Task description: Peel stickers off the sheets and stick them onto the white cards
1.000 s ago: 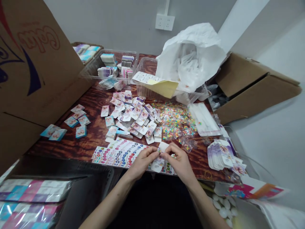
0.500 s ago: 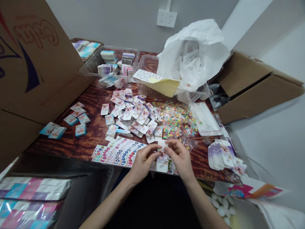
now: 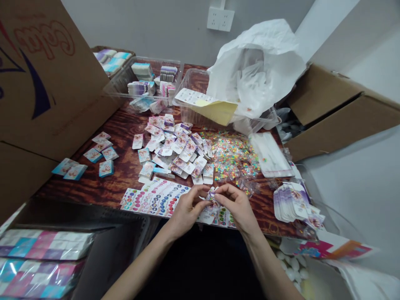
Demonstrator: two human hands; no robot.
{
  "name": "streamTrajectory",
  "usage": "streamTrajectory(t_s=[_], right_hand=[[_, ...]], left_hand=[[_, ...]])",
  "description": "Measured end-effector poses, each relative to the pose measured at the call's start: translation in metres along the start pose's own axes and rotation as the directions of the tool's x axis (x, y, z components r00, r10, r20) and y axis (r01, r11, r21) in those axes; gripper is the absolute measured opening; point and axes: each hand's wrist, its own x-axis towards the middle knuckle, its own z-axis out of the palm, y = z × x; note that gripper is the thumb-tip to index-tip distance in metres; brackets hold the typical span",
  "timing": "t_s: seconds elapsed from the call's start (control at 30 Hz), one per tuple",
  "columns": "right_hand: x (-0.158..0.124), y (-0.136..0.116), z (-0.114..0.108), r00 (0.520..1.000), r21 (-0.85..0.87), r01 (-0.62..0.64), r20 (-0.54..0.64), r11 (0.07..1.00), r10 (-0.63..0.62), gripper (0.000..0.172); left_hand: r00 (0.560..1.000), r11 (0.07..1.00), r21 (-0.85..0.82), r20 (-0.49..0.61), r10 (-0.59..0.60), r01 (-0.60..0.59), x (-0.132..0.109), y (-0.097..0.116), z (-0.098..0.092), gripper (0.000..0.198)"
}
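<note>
Between my two hands, at the table's front edge, is a small printed card packet (image 3: 213,201), white with purple. My left hand (image 3: 191,206) pinches its left side with thumb and index finger. The fingers of my right hand (image 3: 233,203) are closed on its upper right part. Part of the packet is hidden by my fingers. Under and beside the hands lie fanned sticker sheets (image 3: 162,200) with rows of coloured ovals. Beyond them is a heap of similar folded card packets (image 3: 179,146), and to its right a pile of clear sachets with colourful bits (image 3: 233,154).
A stack of purple-white cards (image 3: 289,202) lies at the table's right. White plastic sleeves (image 3: 270,156) lie behind it. Clear trays (image 3: 114,89) and a white bag (image 3: 218,71) stand at the back. A large carton (image 3: 62,108) walls the left; an open carton (image 3: 343,125) is at right.
The white upper flap of the card packet that stood up between my fingers is now folded down. Its lower end has tilted, and my hands stay in nearly the same place.
</note>
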Motion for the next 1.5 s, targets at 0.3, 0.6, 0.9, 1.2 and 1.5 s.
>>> streamTrajectory(t_s=[0.3,0.6,0.9,1.2,1.5], right_hand=[[-0.011,-0.009,-0.003,0.983,-0.211,0.175,0.084,0.962,-0.161,0.015],[-0.003,0.010,-0.020,0.952,-0.486,0.250,-0.034,0.838,-0.303,0.021],[-0.014,0.055,0.007,0.925,-0.942,0.160,0.039,0.295,-0.379,0.014],[-0.013,0.069,0.007,0.881,-0.964,0.185,0.076,0.191,-0.467,0.039],[-0.007,0.074,0.003,0.880,-0.976,0.140,0.044,0.169,-0.474,0.040]], left_hand=[[0.999,0.999,-0.049,-0.041,-0.005,0.003,-0.005,-0.010,0.000,0.031],[0.947,0.939,0.245,-0.152,0.282,-0.241,0.025,0.010,-0.024,0.019],[0.741,0.665,0.699,-0.296,0.603,-0.262,0.031,0.018,-0.036,0.037],[0.963,0.727,0.665,-0.042,0.265,-0.170,-0.001,-0.041,0.001,0.018],[0.988,0.704,0.705,-0.031,0.153,-0.087,0.000,-0.050,0.004,0.025]])
